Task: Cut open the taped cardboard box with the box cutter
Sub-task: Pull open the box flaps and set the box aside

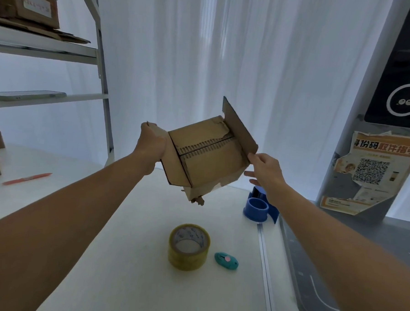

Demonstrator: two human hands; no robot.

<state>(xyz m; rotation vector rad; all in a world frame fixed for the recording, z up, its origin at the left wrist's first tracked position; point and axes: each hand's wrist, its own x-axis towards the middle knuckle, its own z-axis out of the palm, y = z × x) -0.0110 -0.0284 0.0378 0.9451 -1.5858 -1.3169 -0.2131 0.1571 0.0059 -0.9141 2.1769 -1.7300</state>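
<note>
A torn poster (353, 198) on a grey pillar (361, 92) has a Chinese header reading 身份码取件指引, with the first character partly cut off. Below it is a QR code (372, 171); the small print is too fine to read. Above, a black panel (409, 47) shows a white ring (389, 99) around two cartoon eyes. A white label (37, 4) on a shelf box and the print inside a tape roll (190, 235) are blurred.

head view, looking down, close in
</note>
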